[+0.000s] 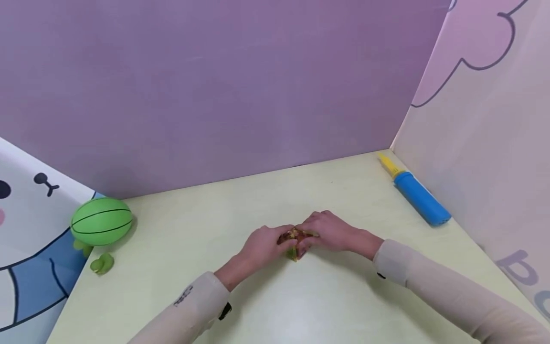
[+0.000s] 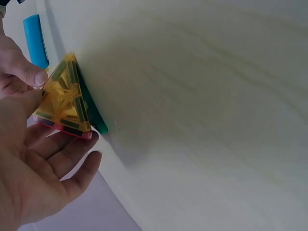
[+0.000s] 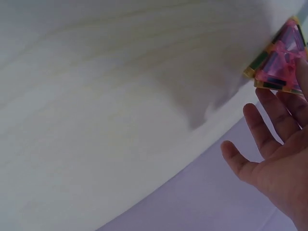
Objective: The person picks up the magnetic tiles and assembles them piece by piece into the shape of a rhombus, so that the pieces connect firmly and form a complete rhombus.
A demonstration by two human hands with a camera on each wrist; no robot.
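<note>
Between the two hands, over the middle of the table, is a small pyramid [image 1: 296, 235] of translucent triangular magnetic tiles. A yellow tile [image 2: 63, 96] faces the left wrist camera, with a green tile [image 2: 90, 103] beside it and a pink edge below. On the side seen from the right wrist there is a pink tile [image 3: 278, 65]. My left hand [image 1: 263, 246] grips the pyramid from the left, thumb on the near side and fingers behind. From the right, my right hand [image 1: 331, 233] holds it with thumb and fingers; its outer fingers are spread away from the tiles.
A blue hand pump [image 1: 423, 198] with a yellow nozzle lies at the back right, along the wall. At the left edge sit a green balloon [image 1: 102, 222] with black lines and a small green twisted piece [image 1: 102, 263]. A purple panel [image 1: 240, 95] rises behind the table.
</note>
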